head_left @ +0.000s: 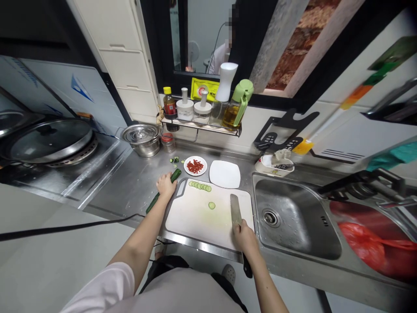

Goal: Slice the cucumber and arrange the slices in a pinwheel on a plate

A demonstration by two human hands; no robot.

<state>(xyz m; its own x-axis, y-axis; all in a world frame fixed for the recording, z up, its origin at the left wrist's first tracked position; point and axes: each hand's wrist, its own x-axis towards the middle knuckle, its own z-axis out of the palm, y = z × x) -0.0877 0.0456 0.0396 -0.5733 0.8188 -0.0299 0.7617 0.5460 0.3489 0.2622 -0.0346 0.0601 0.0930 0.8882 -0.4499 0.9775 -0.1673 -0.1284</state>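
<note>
My left hand [166, 186] is closed over a dark green cucumber [176, 174], which lies slantwise on the steel counter left of the cutting board. Its two ends show on either side of my hand. In my right hand [246, 237] is a kitchen knife [236, 208], gripped by its black handle, with the broad blade over the board's right side. On the white cutting board [189, 215], a row of overlapping cucumber slices [200, 186] lies near the far left edge. A single cucumber slice [211, 205] rests mid-board.
Behind the board stand a small plate [186, 164] of chopped red pieces and a white square plate [224, 174]. Cucumber scraps [176, 160] lie by a red-lidded jar [168, 142] and a lidded pot [142, 139]. The sink [293, 221] adjoins on the right, below a condiment rack [202, 124].
</note>
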